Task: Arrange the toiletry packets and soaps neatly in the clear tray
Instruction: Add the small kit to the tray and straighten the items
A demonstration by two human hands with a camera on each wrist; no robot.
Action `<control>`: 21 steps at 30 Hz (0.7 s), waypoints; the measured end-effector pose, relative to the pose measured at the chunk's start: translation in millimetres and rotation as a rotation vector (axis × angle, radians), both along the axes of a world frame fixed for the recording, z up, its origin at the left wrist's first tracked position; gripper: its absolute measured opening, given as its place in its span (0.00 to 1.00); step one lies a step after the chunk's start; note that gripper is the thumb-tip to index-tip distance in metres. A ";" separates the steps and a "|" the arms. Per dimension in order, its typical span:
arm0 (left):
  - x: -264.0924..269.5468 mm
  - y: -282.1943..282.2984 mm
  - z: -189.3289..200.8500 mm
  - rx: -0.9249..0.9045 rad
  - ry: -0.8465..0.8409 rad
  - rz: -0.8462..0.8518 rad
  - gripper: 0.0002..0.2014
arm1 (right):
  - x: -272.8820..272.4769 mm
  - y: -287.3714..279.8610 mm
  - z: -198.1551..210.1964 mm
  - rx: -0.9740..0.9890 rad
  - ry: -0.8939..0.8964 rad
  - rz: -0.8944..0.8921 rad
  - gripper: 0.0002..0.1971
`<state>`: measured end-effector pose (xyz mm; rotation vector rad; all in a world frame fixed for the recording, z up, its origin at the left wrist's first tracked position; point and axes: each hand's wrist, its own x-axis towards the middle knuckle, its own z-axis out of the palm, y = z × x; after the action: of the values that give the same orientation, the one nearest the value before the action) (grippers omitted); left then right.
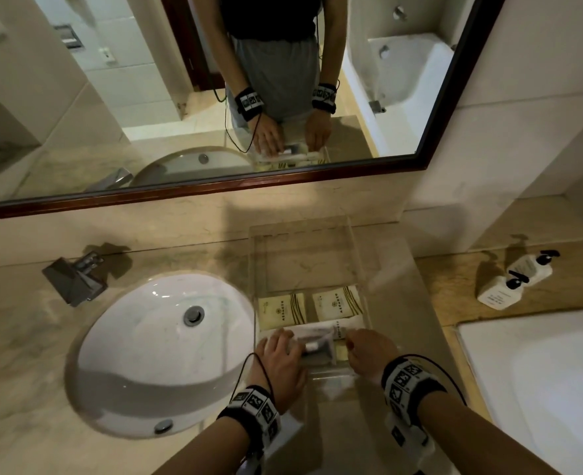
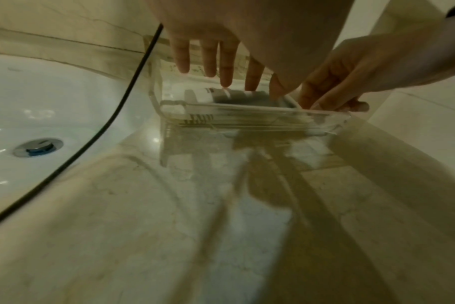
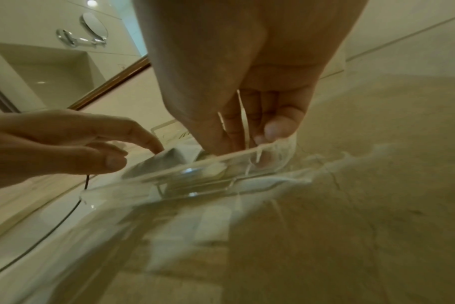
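Both hands at the near end of the clear tray, seating a long packet crosswise.

The clear tray (image 1: 358, 255) sits on the marble counter (image 1: 26, 337), right of the sink (image 1: 129, 354). Two cream packets (image 1: 281, 311) lie side by side mid-tray. The long clear packet (image 1: 317, 337) lies just nearer, long axis left to right, spanning both hands. The left hand (image 1: 281, 359) presses it with straight fingers; the right hand (image 1: 372, 351) pinches its right end. Neither hand is nearer.

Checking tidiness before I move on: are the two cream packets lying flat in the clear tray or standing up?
Flat. Both cream packets lie face up, side by side, on the clear tray floor.
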<state>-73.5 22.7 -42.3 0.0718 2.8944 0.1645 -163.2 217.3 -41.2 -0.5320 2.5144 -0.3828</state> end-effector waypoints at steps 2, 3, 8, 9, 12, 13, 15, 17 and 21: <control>-3.2 -13.5 5.1 0.017 0.039 0.115 0.22 | -6.0 2.5 2.5 -0.010 0.014 -0.035 0.04; -5.1 -21.6 7.7 0.037 0.056 0.201 0.22 | -10.4 4.7 5.0 -0.017 0.025 -0.086 0.03; -14.6 -49.8 8.8 0.251 -0.017 0.650 0.19 | -31.2 17.4 6.1 0.005 0.074 -0.407 0.05; -17.9 -52.1 7.9 0.326 -0.048 0.712 0.18 | -33.5 17.4 4.3 0.020 0.060 -0.435 0.06; -29.5 -53.7 7.2 0.356 -0.144 0.745 0.17 | -34.4 12.4 -2.2 0.061 0.010 -0.416 0.09; -32.4 -53.3 7.6 0.332 -0.156 0.742 0.16 | -33.9 9.6 -4.6 0.081 0.002 -0.385 0.09; -35.7 -53.6 6.7 0.315 -0.164 0.746 0.15 | -34.3 5.5 -9.8 0.090 -0.005 -0.380 0.12; -36.0 -55.3 2.6 0.300 -0.166 0.745 0.14 | -34.6 4.5 -13.3 0.046 -0.033 -0.420 0.13; -35.6 -57.6 -3.1 0.302 -0.159 0.718 0.13 | -35.7 7.2 -19.1 -0.003 -0.042 -0.432 0.13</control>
<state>-109.1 -34.9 -45.4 -0.8847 2.5779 0.6890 -198.9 224.5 -60.3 0.0271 2.5765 -0.5490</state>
